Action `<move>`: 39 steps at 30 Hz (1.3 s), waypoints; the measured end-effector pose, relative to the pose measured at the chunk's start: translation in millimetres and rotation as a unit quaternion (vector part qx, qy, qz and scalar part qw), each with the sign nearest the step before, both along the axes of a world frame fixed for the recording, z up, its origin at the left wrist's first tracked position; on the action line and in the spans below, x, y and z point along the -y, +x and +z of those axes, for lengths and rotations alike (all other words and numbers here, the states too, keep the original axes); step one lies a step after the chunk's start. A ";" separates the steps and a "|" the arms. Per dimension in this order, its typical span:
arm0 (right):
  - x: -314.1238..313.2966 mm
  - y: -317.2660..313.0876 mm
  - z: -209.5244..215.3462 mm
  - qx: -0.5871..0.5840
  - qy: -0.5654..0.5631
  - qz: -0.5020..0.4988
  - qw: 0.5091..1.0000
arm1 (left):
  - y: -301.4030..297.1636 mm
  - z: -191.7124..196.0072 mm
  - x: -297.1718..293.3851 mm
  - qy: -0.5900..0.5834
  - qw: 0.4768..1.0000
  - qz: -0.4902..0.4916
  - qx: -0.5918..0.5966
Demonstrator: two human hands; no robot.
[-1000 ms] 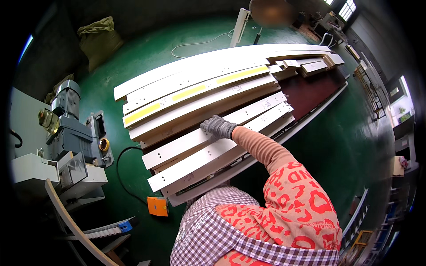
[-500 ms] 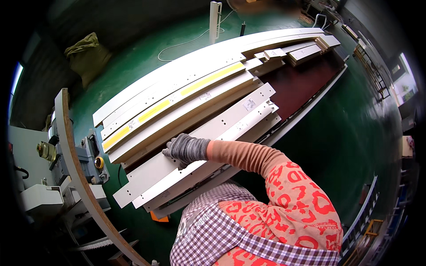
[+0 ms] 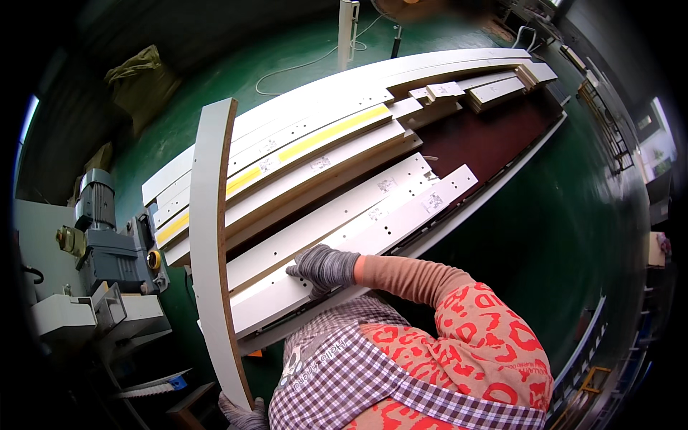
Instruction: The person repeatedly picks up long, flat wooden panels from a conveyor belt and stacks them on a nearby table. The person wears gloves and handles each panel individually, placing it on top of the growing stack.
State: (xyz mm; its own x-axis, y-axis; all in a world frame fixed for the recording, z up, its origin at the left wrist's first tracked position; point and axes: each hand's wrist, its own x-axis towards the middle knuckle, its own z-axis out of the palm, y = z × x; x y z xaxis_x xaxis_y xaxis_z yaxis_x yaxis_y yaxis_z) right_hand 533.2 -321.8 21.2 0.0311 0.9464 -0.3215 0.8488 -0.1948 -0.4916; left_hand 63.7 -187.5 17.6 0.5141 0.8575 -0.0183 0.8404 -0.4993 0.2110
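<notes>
My left hand [image 3: 242, 416], in a grey knit glove, is closed round the lower end of a long white board [image 3: 208, 186] with a bare brown edge. This board crosses in front of the left ends of the stacked boards. My right hand [image 3: 326, 269], gloved alike, grips the nearest white panel [image 3: 383, 233], its fingers over the top face and thumb toward the near edge. That panel has small drilled holes and a printed label. Beside it lies another white panel [image 3: 330, 223]. Farther back are several stacked white boards [image 3: 315, 163], some with yellow strips.
The boards rest on a dark red surface [image 3: 487, 136]. At left stands a machine with a grey motor [image 3: 97, 201]. A white post [image 3: 347, 32] and a cable [image 3: 297, 68] are beyond the stack, a sack [image 3: 143, 86] at far left. Green floor [image 3: 530, 208] runs along the right.
The long board has swung rightward, across the stack's left ends, and my left hand has come into view. My right hand has moved slightly right and nearer; the nearest panel has shifted rightward.
</notes>
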 end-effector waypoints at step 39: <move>-45.3 112.3 -79.2 0.155 -0.018 0.039 0.987 | 96.2 37.1 56.4 0.005 0.998 0.070 -0.003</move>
